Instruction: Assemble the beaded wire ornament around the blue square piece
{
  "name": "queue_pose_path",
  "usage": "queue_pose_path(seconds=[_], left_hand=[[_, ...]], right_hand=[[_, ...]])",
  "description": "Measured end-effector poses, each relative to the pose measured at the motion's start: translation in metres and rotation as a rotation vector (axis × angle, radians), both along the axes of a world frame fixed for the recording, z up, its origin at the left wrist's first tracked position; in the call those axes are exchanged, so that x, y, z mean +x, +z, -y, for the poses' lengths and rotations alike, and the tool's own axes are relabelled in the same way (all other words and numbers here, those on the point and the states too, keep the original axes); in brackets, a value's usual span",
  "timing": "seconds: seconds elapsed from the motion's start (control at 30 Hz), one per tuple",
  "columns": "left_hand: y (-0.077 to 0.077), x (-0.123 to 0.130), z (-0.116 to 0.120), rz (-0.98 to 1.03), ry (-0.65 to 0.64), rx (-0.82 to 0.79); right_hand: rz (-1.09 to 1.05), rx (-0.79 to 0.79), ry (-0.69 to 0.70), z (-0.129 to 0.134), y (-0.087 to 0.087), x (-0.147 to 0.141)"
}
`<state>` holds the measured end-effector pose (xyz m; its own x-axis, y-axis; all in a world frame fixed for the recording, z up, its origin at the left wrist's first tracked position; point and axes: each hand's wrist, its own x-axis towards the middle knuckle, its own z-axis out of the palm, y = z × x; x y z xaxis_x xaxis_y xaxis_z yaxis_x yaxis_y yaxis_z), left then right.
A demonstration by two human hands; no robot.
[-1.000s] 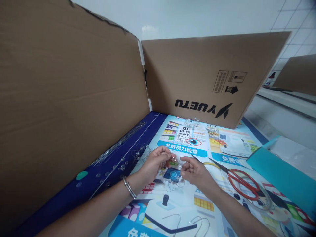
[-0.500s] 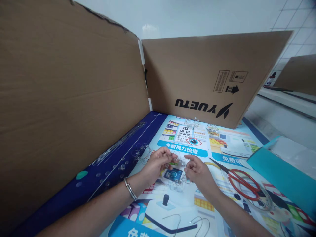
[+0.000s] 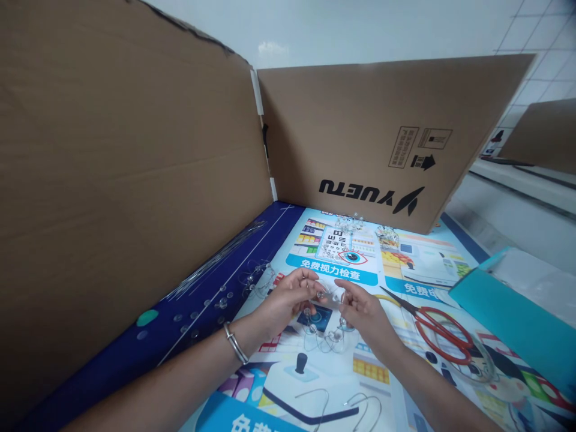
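A ring of thin looped wire strung with clear beads [image 3: 335, 337] hangs between my hands over the printed table cover. My left hand [image 3: 288, 300], with a silver bangle at the wrist, pinches the left side of this beaded wire. My right hand [image 3: 363, 307] has its thumb and index finger closed on the ring's right side. A few beads show in the gap between the fingertips; the exact wire ends are too fine to make out. To the left lies another beaded wire piece [image 3: 258, 279] on the dark blue strip, near several loose clear beads [image 3: 221, 302].
Red-handled scissors [image 3: 443, 336] lie right of my right hand on a coil of clear tubing or wire [image 3: 483, 375]. Bent wires [image 3: 364, 408] lie in front, straight wires [image 3: 216, 258] at left. Cardboard panels [image 3: 360, 132] wall the back and left. A teal box [image 3: 513, 324] stands right.
My right hand has shifted slightly and its fingers now meet the beaded wire. The ring hangs more spread out and more visible below both hands.
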<state>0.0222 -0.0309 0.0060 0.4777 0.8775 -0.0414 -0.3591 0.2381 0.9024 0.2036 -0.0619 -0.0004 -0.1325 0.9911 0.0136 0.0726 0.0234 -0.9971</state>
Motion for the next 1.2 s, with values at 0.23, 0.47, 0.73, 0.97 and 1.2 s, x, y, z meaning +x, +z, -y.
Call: queue_pose_path(seconds=[0.23, 0.47, 0.73, 0.97, 1.2], left_hand=[[-0.0005, 0.0001, 0.0011, -0.005, -0.016, -0.005], [0.0012, -0.0006, 0.0007, -0.029, -0.075, 0.0], [0.0002, 0.0, 0.0018, -0.048, -0.082, 0.004], [0.0054, 0.0005, 0.0014, -0.019, -0.027, -0.005], [0.0052, -0.0002, 0.0002, -0.025, 0.007, -0.009]], right_hand=[[-0.001, 0.0, 0.031, 0.0011, 0.0056, 0.0011], [0.01, 0.007, 0.038, 0.0007, 0.004, 0.0014], [-0.023, -0.001, 0.083, 0.0001, -0.0002, 0.0009], [-0.132, -0.083, 0.073, 0.0021, 0.0084, 0.0019], [-0.168, -0.094, 0.071, 0.0005, 0.0057, 0.0069]])
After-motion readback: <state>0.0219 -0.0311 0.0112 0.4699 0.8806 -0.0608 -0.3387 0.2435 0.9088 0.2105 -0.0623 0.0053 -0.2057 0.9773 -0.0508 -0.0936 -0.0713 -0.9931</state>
